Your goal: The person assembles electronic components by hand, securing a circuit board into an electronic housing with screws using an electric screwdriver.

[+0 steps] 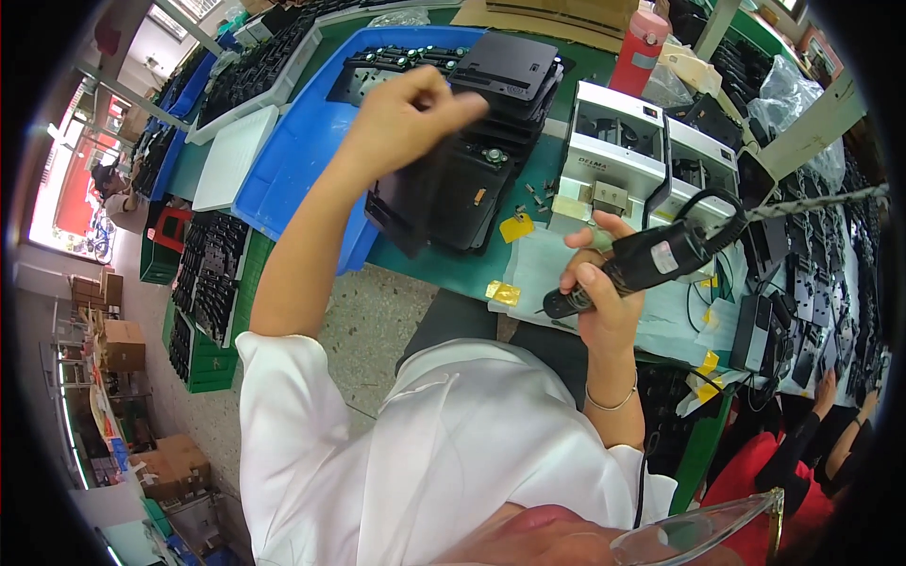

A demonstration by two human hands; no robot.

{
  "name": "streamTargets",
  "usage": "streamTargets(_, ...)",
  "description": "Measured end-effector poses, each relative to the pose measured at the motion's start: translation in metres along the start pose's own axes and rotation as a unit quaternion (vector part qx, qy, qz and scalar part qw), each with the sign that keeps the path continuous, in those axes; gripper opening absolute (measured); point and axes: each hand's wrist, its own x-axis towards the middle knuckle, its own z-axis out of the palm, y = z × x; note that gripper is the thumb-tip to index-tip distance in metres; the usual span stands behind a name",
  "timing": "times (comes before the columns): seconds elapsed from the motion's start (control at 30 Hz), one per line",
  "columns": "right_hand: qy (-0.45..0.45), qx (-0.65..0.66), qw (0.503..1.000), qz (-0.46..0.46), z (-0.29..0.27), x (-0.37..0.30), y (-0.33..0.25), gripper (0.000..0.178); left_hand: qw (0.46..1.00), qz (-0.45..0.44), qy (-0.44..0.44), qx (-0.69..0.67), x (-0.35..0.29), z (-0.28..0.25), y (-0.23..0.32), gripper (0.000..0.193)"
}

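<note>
My left hand (401, 123) is over the edge of a blue tray, its fingers curled. Below it hangs a thin black plastic panel (408, 203), blurred by motion, which the hand seems to grip by its upper edge. Just to the right is a stack of black plastic housings (472, 193), with a flat black cover (505, 68) at its far end. My right hand (609, 302) is wrapped round a black electric screwdriver (665, 257), above the near edge of the bench. The screwdriver's tip points left, and its cable loops off to the right.
The blue tray (302, 141) holds black parts with green-ringed pieces. Two white screw feeders (613, 141) stand right of the stack, a pink flask (642, 47) behind them. Small metal pieces (536, 195) and yellow tape (503, 292) lie on the bench. Co-workers' hands (826, 391) show far right.
</note>
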Motion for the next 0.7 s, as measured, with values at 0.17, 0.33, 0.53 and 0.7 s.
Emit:
streamTargets(0.17, 0.061, -0.007, 0.998, -0.009, -0.013, -0.005, 0.000, 0.053, 0.953, -0.084, -0.057, 0.284, 0.009, 0.038, -0.002, 0.064)
streamTargets(0.33, 0.069, -0.027, 0.997, -0.023, -0.023, -0.010, 0.000, 0.049, 0.927, -0.134, -0.067, 0.345, 0.010, 0.055, -0.007, 0.072)
streamTargets(0.53, 0.094, -0.028, 0.995, -0.024, -0.029, -0.009, 0.001, 0.047, 0.888, 0.022, 0.048, 0.457, 0.001, 0.068, -0.034, 0.067)
streamTargets(0.7, 0.114, -0.074, 0.990, -0.035, -0.035, -0.009, 0.005, 0.042, 0.936, 0.009, 0.023, 0.351, -0.015, 0.040, -0.010, 0.067)
